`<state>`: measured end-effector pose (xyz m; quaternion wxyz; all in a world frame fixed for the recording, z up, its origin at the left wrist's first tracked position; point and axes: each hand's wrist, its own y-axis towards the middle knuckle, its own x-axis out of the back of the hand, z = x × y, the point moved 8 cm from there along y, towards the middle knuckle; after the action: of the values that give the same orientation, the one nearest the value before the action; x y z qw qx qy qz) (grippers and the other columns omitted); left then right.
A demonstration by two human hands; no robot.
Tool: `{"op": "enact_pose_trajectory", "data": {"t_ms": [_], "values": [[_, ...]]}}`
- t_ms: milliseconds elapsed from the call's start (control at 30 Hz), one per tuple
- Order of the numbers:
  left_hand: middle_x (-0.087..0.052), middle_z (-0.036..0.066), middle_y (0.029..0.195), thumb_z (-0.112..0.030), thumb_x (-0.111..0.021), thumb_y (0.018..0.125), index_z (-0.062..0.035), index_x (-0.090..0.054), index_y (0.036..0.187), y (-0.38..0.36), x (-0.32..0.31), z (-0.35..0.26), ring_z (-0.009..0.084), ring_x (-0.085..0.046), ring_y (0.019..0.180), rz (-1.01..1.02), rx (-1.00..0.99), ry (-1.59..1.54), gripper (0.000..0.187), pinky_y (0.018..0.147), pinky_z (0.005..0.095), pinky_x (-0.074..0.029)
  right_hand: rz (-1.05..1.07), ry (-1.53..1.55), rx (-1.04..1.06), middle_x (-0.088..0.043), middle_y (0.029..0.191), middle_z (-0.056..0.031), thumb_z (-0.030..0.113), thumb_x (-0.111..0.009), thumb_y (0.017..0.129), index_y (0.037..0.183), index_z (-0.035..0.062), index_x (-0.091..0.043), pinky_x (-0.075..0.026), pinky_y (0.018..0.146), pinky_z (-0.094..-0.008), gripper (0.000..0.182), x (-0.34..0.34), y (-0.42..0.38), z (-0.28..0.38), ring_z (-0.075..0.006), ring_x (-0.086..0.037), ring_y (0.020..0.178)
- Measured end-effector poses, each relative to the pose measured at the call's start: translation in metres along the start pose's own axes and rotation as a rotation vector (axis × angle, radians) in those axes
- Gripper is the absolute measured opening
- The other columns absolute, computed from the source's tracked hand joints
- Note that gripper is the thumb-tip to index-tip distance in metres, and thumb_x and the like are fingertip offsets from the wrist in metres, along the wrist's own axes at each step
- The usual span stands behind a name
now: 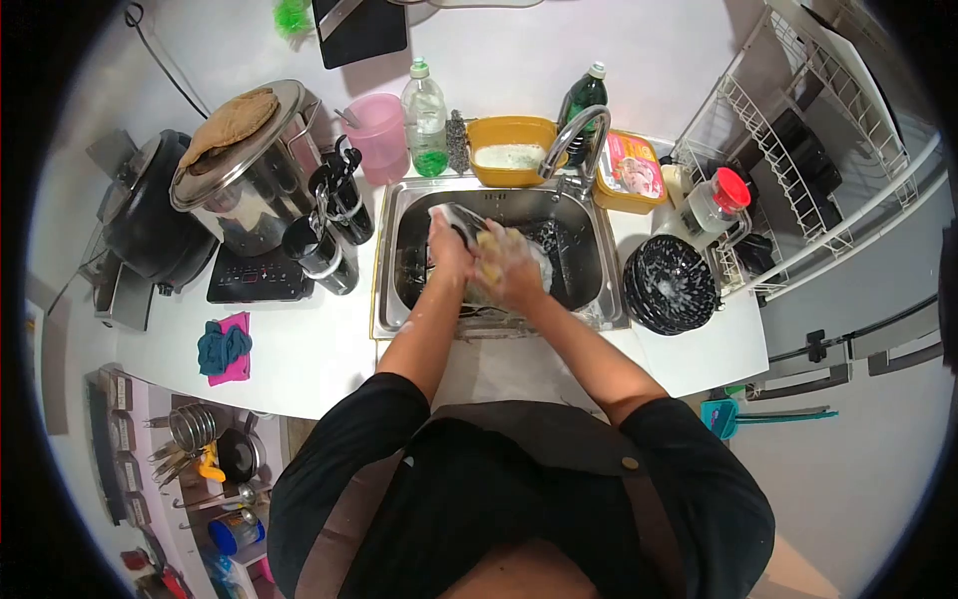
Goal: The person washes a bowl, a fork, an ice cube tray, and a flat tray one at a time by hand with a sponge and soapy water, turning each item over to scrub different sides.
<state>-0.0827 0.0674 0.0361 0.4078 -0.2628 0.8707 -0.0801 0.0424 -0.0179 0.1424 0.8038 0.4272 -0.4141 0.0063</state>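
Observation:
Over the steel sink, my left hand is closed around a pale, shiny piece of dishware whose exact kind I cannot make out. My right hand, covered in suds and smeared by motion, presses a yellow sponge close to that item. Foam clings to both wrists. Below the hands, more soapy dishes lie in the basin, partly hidden by my arms.
A tap arches over the sink's back edge, beside a yellow tub of suds. Stacked black bowls stand at right, near a dish rack. At left are black cups of cutlery and a large pot.

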Motion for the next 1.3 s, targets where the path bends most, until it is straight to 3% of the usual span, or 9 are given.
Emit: {"op": "enact_pose_trajectory", "data": {"t_ms": [133,300,500,600,767,867,1000,1033,1300], "values": [[-0.058,0.006,0.085,-0.032,-0.046,0.09,-0.0075,-0.051,0.095,-0.007,-0.019,-0.008,0.0204,-0.058,0.072,0.107,-0.002,-0.076,0.026,0.063,0.0333,-0.049,-0.11,-0.015,-0.001,-0.042,0.124,-0.0125,0.023,-0.059,0.078,0.111,0.0176,-0.059,-0.042,0.082,-0.0439,0.034,-0.007,-0.016,-0.006,-0.0347,-0.053,0.093],[-0.058,0.003,0.078,-0.028,-0.049,0.089,-0.007,-0.052,0.094,-0.003,-0.055,-0.022,0.0161,-0.058,0.067,0.313,-0.139,0.085,0.022,0.061,0.0313,-0.049,-0.175,0.455,-0.423,-0.057,0.098,-0.0125,0.023,-0.063,0.076,0.104,0.0096,-0.059,-0.045,0.073,-0.0363,0.031,-0.029,0.03,-0.07,-0.0274,-0.055,0.086],[-0.059,0.005,0.093,-0.039,-0.04,0.092,-0.0061,-0.052,0.104,-0.008,-0.031,0.037,0.02,-0.058,0.084,0.455,0.211,0.023,0.037,0.076,0.0352,-0.047,0.082,1.213,-0.971,-0.06,0.078,-0.0023,0.028,-0.065,0.076,0.089,0.0018,-0.06,-0.045,0.063,-0.0254,0.029,-0.05,0.019,-0.093,-0.012,-0.057,0.068],[-0.057,0.006,0.103,-0.048,-0.039,0.089,-0.0084,-0.051,0.111,-0.021,-0.014,0.077,0.0218,-0.055,0.096,0.337,0.336,0.001,0.046,0.083,0.0365,-0.043,0.047,-0.157,-0.373,-0.059,0.074,-0.0036,0.029,-0.06,0.08,0.085,0.0051,-0.061,-0.045,0.063,-0.0264,0.024,-0.028,0.028,-0.085,-0.0136,-0.056,0.066],[-0.057,0.007,0.108,-0.049,-0.043,0.085,-0.0115,-0.051,0.114,-0.048,-0.027,0.088,0.0233,-0.054,0.1,0.525,0.492,0.0,0.048,0.088,0.0384,-0.041,0.117,1.028,-0.895,-0.054,0.093,-0.0189,0.027,-0.053,0.082,0.1,-0.0003,-0.047,-0.043,0.077,-0.0377,0.034,-0.073,-0.017,-0.109,-0.0345,-0.054,0.09],[-0.057,0.008,0.108,-0.043,-0.043,0.086,-0.0115,-0.05,0.115,-0.058,-0.035,0.079,0.0245,-0.054,0.101,0.592,0.577,-0.074,0.044,0.089,0.0387,-0.041,-0.104,0.347,-0.516,-0.045,0.095,-0.0183,0.026,-0.048,0.085,0.105,0.0,-0.036,-0.039,0.081,-0.0377,0.035,-0.044,-0.003,-0.108,-0.0363,-0.049,0.09],[-0.058,0.011,0.105,-0.048,-0.045,0.084,-0.0081,-0.053,0.111,-0.065,-0.038,0.07,0.0259,-0.055,0.097,0.567,0.604,-0.13,0.049,0.088,0.039,-0.042,0.126,0.282,-0.509,-0.044,0.096,-0.0201,0.019,-0.043,0.086,0.103,-0.0003,-0.036,-0.037,0.083,-0.0403,0.027,-0.047,0.005,-0.084,-0.0361,-0.047,0.093],[-0.059,0.011,0.103,-0.049,-0.047,0.083,-0.0074,-0.054,0.109,-0.058,-0.035,0.068,0.0256,-0.056,0.096,0.563,0.59,-0.042,0.05,0.087,0.039,-0.042,0.21,-0.089,-0.187,-0.048,0.097,-0.0206,0.015,-0.046,0.081,0.096,0.0003,-0.047,-0.037,0.084,-0.0417,0.021,-0.06,0.003,-0.07,-0.0352,-0.049,0.095],[-0.058,0.011,0.108,-0.051,-0.048,0.082,-0.0092,-0.054,0.112,-0.071,-0.012,0.08,0.0273,-0.054,0.101,0.478,0.665,0.105,0.051,0.091,0.0439,-0.04,0.346,0.06,-0.02,-0.055,0.086,-0.0168,0.012,-0.057,0.068,0.082,0.001,-0.056,-0.043,0.077,-0.0397,0.018,-0.055,0.005,-0.062,-0.0343,-0.052,0.083]]}}
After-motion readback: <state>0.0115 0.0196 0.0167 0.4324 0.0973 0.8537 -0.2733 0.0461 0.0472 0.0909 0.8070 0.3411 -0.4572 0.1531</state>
